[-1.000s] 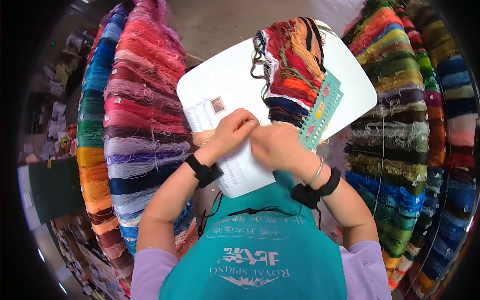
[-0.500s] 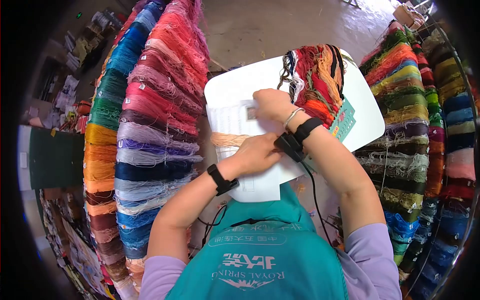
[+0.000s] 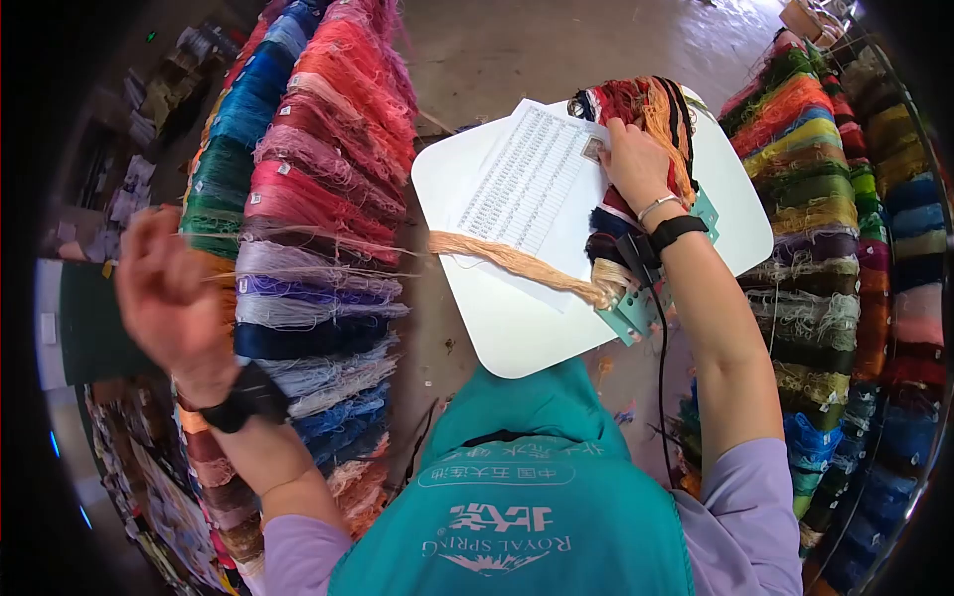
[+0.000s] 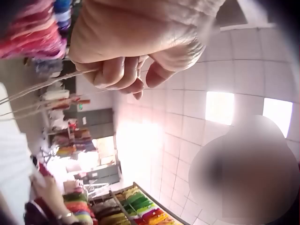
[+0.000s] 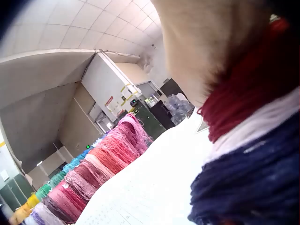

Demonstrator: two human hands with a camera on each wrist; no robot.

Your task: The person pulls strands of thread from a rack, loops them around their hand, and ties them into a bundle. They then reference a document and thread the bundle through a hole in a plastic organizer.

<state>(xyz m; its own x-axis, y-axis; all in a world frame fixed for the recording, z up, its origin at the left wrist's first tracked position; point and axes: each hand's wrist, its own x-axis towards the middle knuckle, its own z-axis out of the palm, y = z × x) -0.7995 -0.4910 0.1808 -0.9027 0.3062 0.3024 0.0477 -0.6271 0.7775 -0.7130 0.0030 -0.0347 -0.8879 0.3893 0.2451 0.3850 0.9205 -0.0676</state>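
Observation:
Out to the left, the left hand [image 3: 177, 298] holds thin pale threads stretched toward the peach skein [image 3: 517, 260]; in the left wrist view the curled fingers of the left hand [image 4: 136, 42] grip the thread [image 4: 42, 85]. That skein lies across a printed sheet [image 3: 522, 184] on a white board [image 3: 517, 343], its right end at a teal holed card [image 3: 631, 320]. The right hand [image 3: 641, 164] pinches the sheet's upper right corner beside a small picture [image 3: 593, 149]. In the right wrist view the right hand [image 5: 201, 47] is beside dark red strands [image 5: 239, 93]; its fingertips are hidden.
Racks of coloured yarn stand left [image 3: 328, 129] and right [image 3: 805, 219] of the board. Multicoloured skeins [image 3: 656, 104] hang over its upper right part. A black cable [image 3: 663, 387] runs down from the right wrist. The board's near edge adjoins the teal apron [image 3: 517, 407].
The left hand has swung from the board far out left, drawing threads along. The right hand has moved right and up, with the sheet shifted and tilted; the peach skein now lies fully exposed over it.

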